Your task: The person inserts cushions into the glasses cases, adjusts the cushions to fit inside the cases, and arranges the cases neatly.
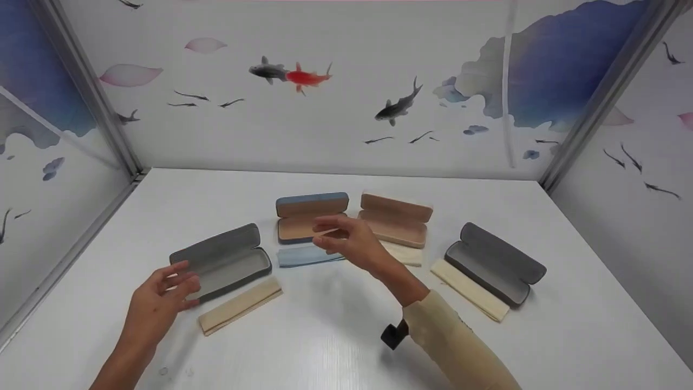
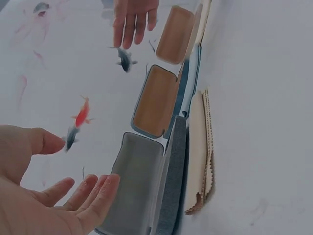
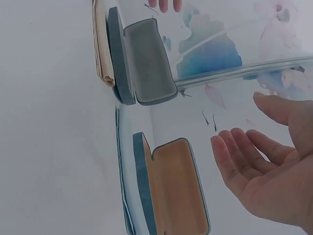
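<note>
My left hand (image 1: 157, 303) is nearest to a grey glasses case (image 1: 227, 265) whose lid stands up, with a tan folded cloth (image 1: 241, 306) in front of it. In the left wrist view the fingers (image 2: 98, 196) are apart from the thumb and hold nothing. My right hand (image 1: 352, 244) hovers before a blue glasses case (image 1: 312, 206) with a tan lining, overlapping it and a blue folded cloth (image 1: 303, 257) in the head view. The right wrist view shows its fingers (image 3: 234, 156) loosely bent, with nothing between them and the thumb.
Right of the blue case stand a pinkish-tan glasses case (image 1: 398, 216) and a cream cloth (image 1: 406, 254). A dark grey case (image 1: 492, 265) with another cream cloth (image 1: 468, 290) lies farther right. Printed panels (image 1: 346, 135) wall the white table (image 1: 325, 336) at the back and sides.
</note>
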Motion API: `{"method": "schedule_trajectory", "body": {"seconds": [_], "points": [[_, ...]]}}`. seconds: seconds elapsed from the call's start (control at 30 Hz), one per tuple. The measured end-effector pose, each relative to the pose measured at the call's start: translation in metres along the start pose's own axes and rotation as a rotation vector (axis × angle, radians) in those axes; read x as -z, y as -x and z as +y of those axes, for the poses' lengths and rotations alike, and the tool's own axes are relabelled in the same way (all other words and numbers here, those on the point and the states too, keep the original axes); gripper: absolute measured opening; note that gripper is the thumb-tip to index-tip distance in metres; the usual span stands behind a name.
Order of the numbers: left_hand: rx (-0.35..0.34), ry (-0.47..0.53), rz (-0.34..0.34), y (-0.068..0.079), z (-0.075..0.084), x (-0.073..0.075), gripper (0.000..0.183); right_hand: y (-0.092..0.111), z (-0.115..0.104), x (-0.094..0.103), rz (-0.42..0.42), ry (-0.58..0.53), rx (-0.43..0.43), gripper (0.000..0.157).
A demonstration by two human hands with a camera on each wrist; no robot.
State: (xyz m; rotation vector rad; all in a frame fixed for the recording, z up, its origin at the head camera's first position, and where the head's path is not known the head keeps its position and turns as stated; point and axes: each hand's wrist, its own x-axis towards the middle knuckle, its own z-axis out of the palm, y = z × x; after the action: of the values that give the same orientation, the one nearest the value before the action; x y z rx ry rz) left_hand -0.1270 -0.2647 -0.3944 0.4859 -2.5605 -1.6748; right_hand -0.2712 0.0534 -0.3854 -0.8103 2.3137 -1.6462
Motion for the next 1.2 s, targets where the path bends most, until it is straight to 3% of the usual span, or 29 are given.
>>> {"method": "schedule_trajectory", "body": {"seconds": [0.3, 0.6, 0.93, 1.2], "points": [[0.12, -0.015, 0.007, -0.003, -0.016, -0.001, 0.052, -0.006, 0.0, -0.019, -0.047, -0.068, -0.047, 0.043], [0.287, -0.001, -0.055, -0.003, -0.037, 0.005, 0.062, -0.01, 0.003, -0.048, -0.078, -0.116, -0.155, 0.037], [0.337, 0.038, -0.122, -0.004, -0.041, 0.007, 0.063, -0.011, 0.011, -0.078, -0.094, -0.117, -0.261, 0.037], [0.33, 0.047, -0.14, -0.009, -0.039, -0.001, 0.048, -0.016, 0.015, -0.095, -0.127, -0.007, -0.392, 0.035]]}}
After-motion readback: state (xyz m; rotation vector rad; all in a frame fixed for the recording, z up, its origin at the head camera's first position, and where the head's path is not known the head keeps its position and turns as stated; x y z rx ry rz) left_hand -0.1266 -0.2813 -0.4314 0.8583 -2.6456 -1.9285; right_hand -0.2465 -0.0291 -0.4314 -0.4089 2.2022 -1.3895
